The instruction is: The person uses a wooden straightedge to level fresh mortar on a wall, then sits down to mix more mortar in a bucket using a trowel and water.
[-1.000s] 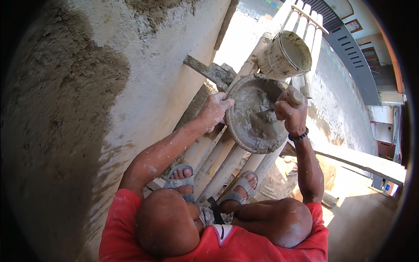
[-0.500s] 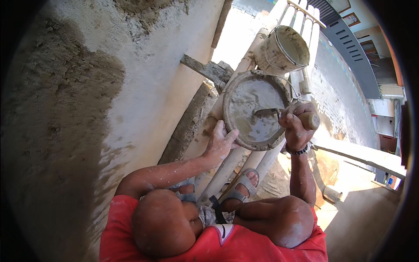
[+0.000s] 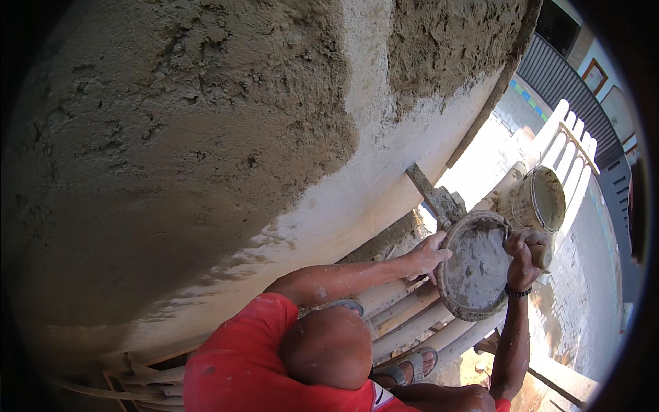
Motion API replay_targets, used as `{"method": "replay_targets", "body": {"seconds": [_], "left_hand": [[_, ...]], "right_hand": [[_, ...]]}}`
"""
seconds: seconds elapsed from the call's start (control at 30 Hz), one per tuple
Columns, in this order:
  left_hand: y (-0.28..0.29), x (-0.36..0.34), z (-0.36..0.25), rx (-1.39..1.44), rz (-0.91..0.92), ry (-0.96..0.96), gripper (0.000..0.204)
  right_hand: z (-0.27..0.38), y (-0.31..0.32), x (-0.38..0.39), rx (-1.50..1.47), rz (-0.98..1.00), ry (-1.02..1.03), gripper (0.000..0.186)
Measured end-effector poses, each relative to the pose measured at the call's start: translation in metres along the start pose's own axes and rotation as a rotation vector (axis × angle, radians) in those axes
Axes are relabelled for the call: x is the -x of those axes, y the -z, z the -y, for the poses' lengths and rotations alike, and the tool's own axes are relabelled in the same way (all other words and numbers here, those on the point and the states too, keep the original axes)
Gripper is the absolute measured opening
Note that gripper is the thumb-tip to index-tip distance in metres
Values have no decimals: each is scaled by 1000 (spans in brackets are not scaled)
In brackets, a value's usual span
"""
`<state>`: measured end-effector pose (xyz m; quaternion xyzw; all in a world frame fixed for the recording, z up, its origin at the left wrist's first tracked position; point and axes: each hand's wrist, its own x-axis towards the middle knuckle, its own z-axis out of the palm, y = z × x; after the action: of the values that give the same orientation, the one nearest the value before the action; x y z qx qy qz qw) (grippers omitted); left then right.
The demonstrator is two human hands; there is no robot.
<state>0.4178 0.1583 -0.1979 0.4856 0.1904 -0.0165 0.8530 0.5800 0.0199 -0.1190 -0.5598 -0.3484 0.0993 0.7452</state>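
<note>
Head view: left hand grips the near-left rim of the mortar pan, fingers curled; right hand is closed on a tool handle at its far-right rim. Tilted on scaffold poles, the pan could slide or spill; the bucket could get knocked.

No packages, labels or screens show anywhere in the view. The only thing like a sign is a small rectangular wall plaque with a reddish-brown frame and pale face, hanging on the light wall at the upper right above the dark ribbed shutter; its face is too small to make out.
</note>
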Motion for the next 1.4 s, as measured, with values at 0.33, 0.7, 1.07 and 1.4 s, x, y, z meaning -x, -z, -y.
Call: {"method": "replay_targets", "body": {"seconds": [0.33,0.7,1.07,1.4], "left_hand": [[2,-11,11,-7,-105,57,21],[12,-8,4,-66,-76,127,32],[10,-8,-3,-29,-4,83,28],[8,-9,0,-60,6,109,28]], "right_hand": [[-47,21,6,138,-260,-247,15],[38,21,26,196,-282,-260,13],[30,0,49,305,-231,-207,17],[61,1,14,23,-208,-174,16]]}}
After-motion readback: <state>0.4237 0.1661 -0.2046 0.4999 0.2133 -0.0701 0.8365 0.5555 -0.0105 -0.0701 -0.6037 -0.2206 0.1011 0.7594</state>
